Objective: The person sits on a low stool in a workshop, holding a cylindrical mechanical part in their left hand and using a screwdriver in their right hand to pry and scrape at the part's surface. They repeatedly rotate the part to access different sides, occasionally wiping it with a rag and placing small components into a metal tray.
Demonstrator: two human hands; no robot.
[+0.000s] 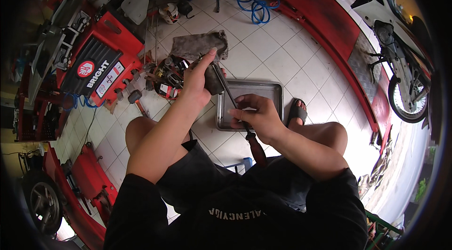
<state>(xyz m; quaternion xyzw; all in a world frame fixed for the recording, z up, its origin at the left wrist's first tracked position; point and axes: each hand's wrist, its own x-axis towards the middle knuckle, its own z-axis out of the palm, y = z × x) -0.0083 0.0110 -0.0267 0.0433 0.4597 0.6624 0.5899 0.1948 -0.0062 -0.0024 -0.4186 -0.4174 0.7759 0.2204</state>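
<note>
The tiled floor (263,45) supports a metal tray (275,93). A grey casting (194,46) is located beyond the left hand (195,79); its fingers grip a dark part (215,82) near the tray's far-left corner. The right hand's (260,114) fingers pinch a screwdriver (254,145) shaft.

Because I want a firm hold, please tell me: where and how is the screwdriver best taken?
Probably by its handle, coming from the picture's lower right: this end is thick and uncovered, and the tool leans that way. The shaft is thin and runs up along the dark part.
</note>
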